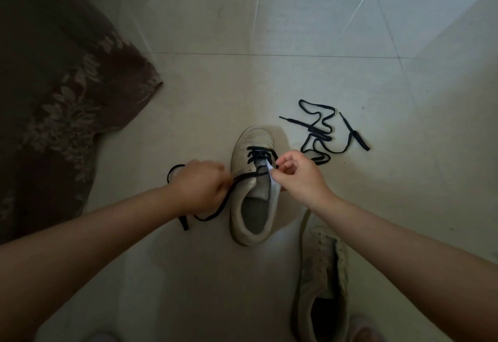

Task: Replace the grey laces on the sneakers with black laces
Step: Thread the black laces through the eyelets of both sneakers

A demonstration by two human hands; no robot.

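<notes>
Nearest, an unlaced sneaker (322, 274) waits behind the right hand (299, 173), whose grip pinches the tongue (270, 177) – likely baring eyelets. Left hand (198, 186) curls round the black lace (215, 213) of the sneaker between them (252, 188) – probably tensioning it. Spare lace (320, 131) lies beyond.

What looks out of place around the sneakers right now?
Nothing damaged. The second sneaker lies unlaced beside the right arm, and the spare black lace sprawls in loose loops on the floor; both simply await their turn.
</notes>
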